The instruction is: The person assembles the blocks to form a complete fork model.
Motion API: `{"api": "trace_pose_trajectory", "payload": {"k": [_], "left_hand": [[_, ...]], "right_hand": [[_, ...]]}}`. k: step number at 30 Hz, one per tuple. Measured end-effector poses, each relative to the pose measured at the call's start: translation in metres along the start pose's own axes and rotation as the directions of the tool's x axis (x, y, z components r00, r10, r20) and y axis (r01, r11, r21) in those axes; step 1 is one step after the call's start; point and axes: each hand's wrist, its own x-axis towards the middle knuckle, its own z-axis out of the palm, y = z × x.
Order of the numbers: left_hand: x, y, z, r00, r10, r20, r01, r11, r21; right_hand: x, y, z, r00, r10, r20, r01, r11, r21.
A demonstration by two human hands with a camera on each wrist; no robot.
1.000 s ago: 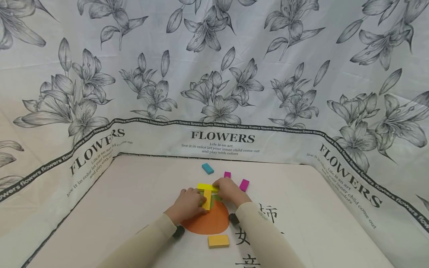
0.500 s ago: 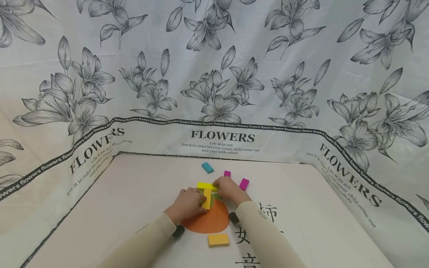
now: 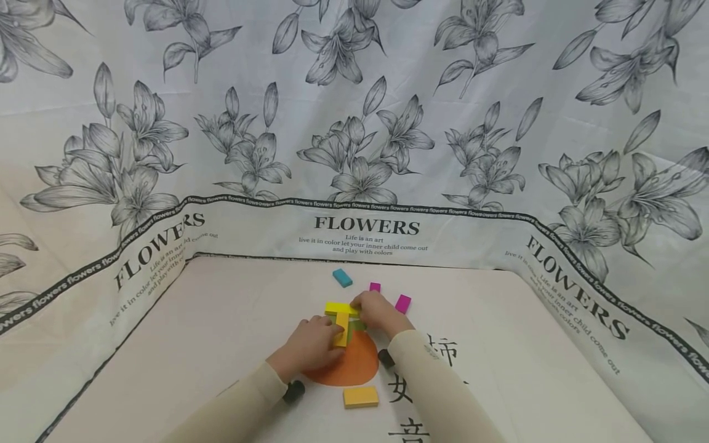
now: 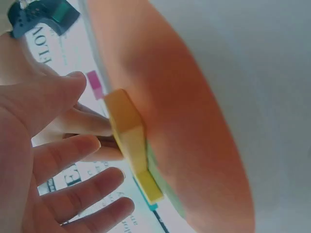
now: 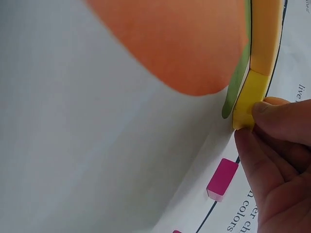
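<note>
Two wooden blocks meet in a T over the printed orange fruit (image 3: 360, 366) with green leaves. The bright yellow block (image 3: 335, 309) forms the crossbar, and an amber block (image 3: 341, 332) runs from it toward the person. My right hand (image 3: 378, 312) pinches the right end of the yellow block between thumb and finger, as the right wrist view shows. My left hand (image 3: 307, 346) is beside the amber block. Its fingers (image 4: 90, 187) are spread and loosely extended in the left wrist view, with nothing held.
Another amber block (image 3: 360, 397) lies near the front of the print. Behind the T lie a blue block (image 3: 342, 277) and two magenta blocks, one far (image 3: 375, 287) and one farther right (image 3: 403, 304). A flower-printed cloth (image 3: 365, 234) closes off the back and sides.
My left hand has eased off the amber block, shifting slightly left and toward the person. The right hand stays at the yellow block's end, and the blocks look unmoved.
</note>
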Motion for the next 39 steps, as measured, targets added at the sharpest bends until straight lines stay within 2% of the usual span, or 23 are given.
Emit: {"api": "trace_pose_trajectory", "payload": {"k": [5, 9, 14, 19, 26, 29, 33, 39], "left_hand": [[-0.005, 0.005, -0.002, 0.999, 0.053, -0.012, -0.054, 0.998, -0.015], [-0.01, 0.01, -0.003, 0.996, 0.093, 0.003, -0.093, 0.995, -0.023], [-0.016, 0.019, -0.007, 0.993, 0.105, 0.059, -0.098, 0.988, -0.119], [-0.022, 0.026, -0.008, 0.985, 0.146, 0.09, -0.128, 0.976, -0.177], [-0.028, 0.037, -0.008, 0.972, 0.123, 0.202, -0.057, 0.951, -0.305], [-0.031, 0.04, -0.007, 0.966, 0.137, 0.221, -0.059, 0.943, -0.326], [-0.034, 0.042, -0.005, 0.958, 0.188, 0.215, -0.11, 0.938, -0.329], [-0.038, 0.046, -0.003, 0.941, 0.291, 0.174, -0.234, 0.929, -0.287]], "right_hand": [[0.0, 0.001, -0.002, 1.0, -0.021, 0.003, 0.021, 1.0, -0.012], [-0.002, 0.0, -0.004, 1.0, -0.015, 0.017, 0.015, 1.0, 0.011], [-0.003, 0.0, -0.005, 1.0, -0.017, 0.014, 0.017, 1.0, 0.017], [-0.002, 0.001, -0.004, 1.0, -0.009, 0.014, 0.008, 1.0, 0.016], [0.0, 0.001, -0.005, 1.0, 0.0, 0.02, -0.001, 1.0, 0.016], [0.0, 0.001, -0.006, 1.0, -0.004, 0.015, 0.004, 1.0, 0.003], [-0.001, 0.001, -0.007, 1.0, -0.006, 0.017, 0.006, 1.0, 0.008], [-0.001, 0.001, -0.006, 1.0, -0.01, 0.019, 0.009, 1.0, 0.012]]}}
